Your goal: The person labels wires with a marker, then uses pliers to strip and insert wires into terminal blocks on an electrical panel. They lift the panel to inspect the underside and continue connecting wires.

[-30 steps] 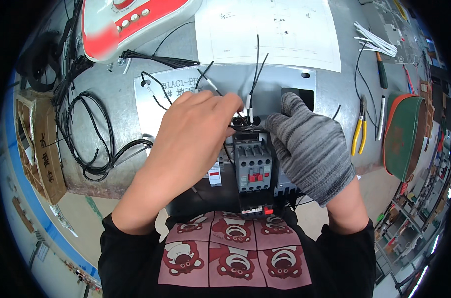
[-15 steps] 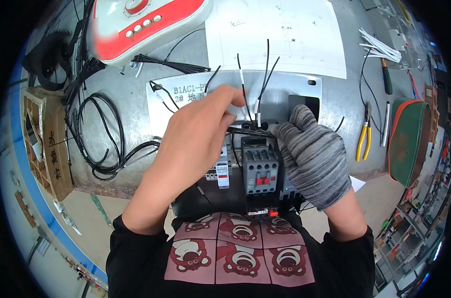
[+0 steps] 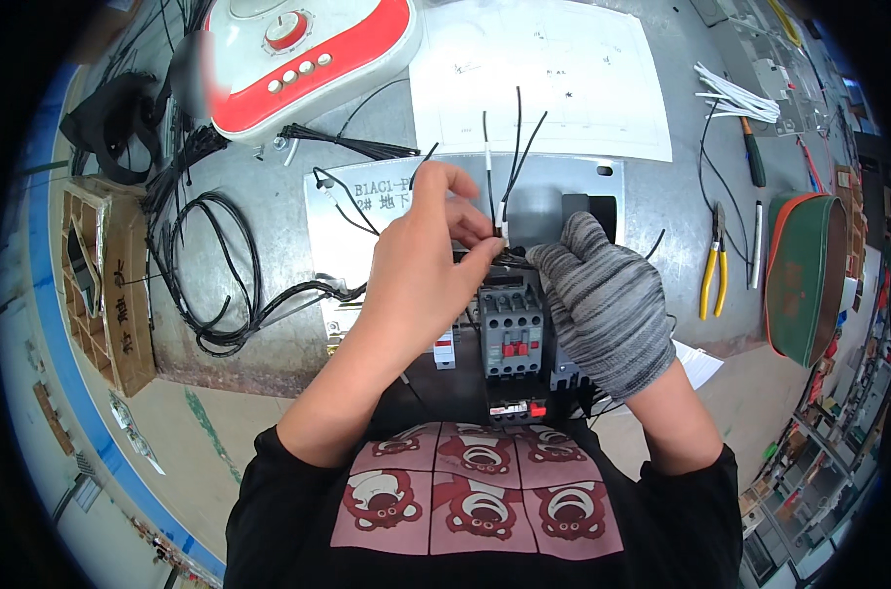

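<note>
My bare left hand (image 3: 418, 257) is bent over a silver metal plate (image 3: 553, 175), its thumb and fingertips pinched at the foot of several upright black wires (image 3: 514, 157) with white sleeves. Beside it, my right hand (image 3: 610, 304), in a grey striped glove with bare forearm below, has its thumb and fingers closed on the same black wire bundle, whose gripped part is mostly hidden. Just below the fingertips stands a dark grey contactor (image 3: 512, 332) with red parts. A slim white breaker (image 3: 444, 353) sits to its left, partly behind my left forearm.
A red and white machine (image 3: 362, 61) and a paper drawing (image 3: 588, 69) lie at the back. Left are a coiled black cable (image 3: 255, 257) and a divided cardboard box (image 3: 131, 324). Right are yellow-handled pliers (image 3: 709, 280), a screwdriver (image 3: 754, 157), white tubing (image 3: 745, 100) and a green pouch (image 3: 807, 285).
My left hand's thumb and fingertips have come right and closed at the foot of the upright wires. My right hand stays on the bundle. The whole view has shifted slightly.
</note>
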`<state>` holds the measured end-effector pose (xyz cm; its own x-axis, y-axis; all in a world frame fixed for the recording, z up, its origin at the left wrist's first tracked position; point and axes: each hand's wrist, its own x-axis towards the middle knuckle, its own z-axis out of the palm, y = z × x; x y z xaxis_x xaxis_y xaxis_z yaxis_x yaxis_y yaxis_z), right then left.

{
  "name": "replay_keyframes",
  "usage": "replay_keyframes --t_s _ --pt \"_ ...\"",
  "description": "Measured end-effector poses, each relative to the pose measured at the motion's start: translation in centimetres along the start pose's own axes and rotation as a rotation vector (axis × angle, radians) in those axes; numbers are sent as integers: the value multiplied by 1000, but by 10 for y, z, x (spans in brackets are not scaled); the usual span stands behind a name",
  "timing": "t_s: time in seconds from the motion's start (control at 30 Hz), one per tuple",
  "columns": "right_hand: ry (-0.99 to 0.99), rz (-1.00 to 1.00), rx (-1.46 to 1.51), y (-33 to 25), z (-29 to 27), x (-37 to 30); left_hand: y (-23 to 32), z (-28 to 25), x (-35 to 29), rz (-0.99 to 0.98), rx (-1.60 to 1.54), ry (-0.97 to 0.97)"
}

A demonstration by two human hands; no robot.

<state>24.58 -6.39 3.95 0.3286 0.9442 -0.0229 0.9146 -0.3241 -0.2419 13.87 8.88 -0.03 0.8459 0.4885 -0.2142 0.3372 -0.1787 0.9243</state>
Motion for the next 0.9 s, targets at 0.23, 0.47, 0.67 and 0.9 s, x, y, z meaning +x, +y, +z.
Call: replay_keyframes --t_s 0.23,0.47,0.67,0.9 --pt "42 -43 9 2 4 0 -4 -22 36 -179 -312 -193" --pt "42 -17 -16 1 4 -3 -5 -20 49 -113 -183 -184" --pt "72 -18 13 3 7 -4 -20 -19 34 110 60 -127" --pt "96 -9 30 4 8 -4 -3 -24 24 -146 -279 -181"
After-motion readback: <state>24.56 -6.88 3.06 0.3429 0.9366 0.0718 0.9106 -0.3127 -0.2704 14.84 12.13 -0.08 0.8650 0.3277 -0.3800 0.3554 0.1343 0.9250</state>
